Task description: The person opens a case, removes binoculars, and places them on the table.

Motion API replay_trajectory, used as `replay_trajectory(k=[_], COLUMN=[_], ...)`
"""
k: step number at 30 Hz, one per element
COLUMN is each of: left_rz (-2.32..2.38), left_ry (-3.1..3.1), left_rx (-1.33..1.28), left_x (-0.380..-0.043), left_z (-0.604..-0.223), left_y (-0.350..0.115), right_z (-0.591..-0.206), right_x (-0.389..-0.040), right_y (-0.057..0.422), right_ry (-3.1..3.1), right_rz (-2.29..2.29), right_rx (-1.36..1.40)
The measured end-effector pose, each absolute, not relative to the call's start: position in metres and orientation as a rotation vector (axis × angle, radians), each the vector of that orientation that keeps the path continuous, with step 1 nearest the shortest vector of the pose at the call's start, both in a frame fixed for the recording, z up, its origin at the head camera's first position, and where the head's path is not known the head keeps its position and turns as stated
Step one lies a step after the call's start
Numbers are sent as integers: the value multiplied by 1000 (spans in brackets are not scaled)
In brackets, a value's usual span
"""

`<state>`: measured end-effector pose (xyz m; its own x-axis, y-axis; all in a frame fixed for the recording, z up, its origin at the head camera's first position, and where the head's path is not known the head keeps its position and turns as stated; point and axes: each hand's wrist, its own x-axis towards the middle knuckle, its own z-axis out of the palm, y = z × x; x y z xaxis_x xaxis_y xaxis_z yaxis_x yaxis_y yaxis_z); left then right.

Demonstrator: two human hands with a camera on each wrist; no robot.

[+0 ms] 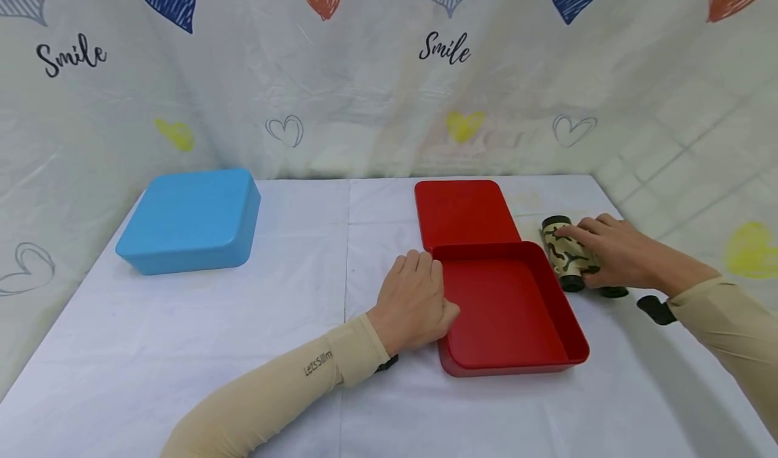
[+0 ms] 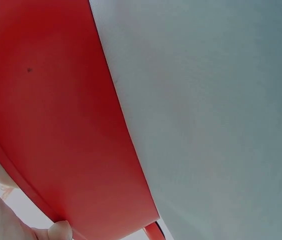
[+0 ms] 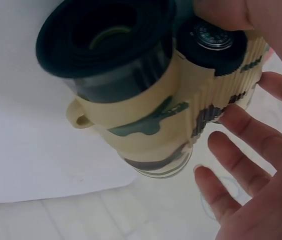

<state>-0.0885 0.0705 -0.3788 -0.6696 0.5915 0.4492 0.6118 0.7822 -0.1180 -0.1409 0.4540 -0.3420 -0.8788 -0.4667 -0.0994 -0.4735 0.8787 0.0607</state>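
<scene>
A red box (image 1: 507, 309) stands right of centre on the table, its top uncovered. My left hand (image 1: 413, 302) grips its left wall; in the left wrist view the thumb (image 2: 60, 230) bends over the red edge. Right of the box lie camouflage binoculars (image 1: 565, 252) with black ends. My right hand (image 1: 616, 248) holds them from the right, its palm side hidden in the head view. Up close, the binoculars (image 3: 146, 120) show a dark eyepiece and a small compass (image 3: 213, 37). Some fingers (image 3: 241, 165) stand apart from the ribbed body, while the thumb is near the compass.
A red lid (image 1: 464, 211) lies flat behind the box, against its back rim. At the back left sits a closed-looking blue box (image 1: 188, 218). White cloth (image 1: 292, 390) covers the table, and a printed curtain (image 1: 365, 93) hangs behind it.
</scene>
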Motion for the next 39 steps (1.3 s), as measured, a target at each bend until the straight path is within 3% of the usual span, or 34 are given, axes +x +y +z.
replay_trajectory(k=[22, 39], left_rz=[15, -111], left_ry=[-2634, -2522], left_rx=[-902, -886], left_x=[-92, -120], left_z=[-377, -358], left_y=[65, -4], right_z=[-312, -283], right_x=[-142, -147], right_y=[443, 388], right_ry=[2957, 3168], right_rz=[201, -33], right_rx=[-567, -824])
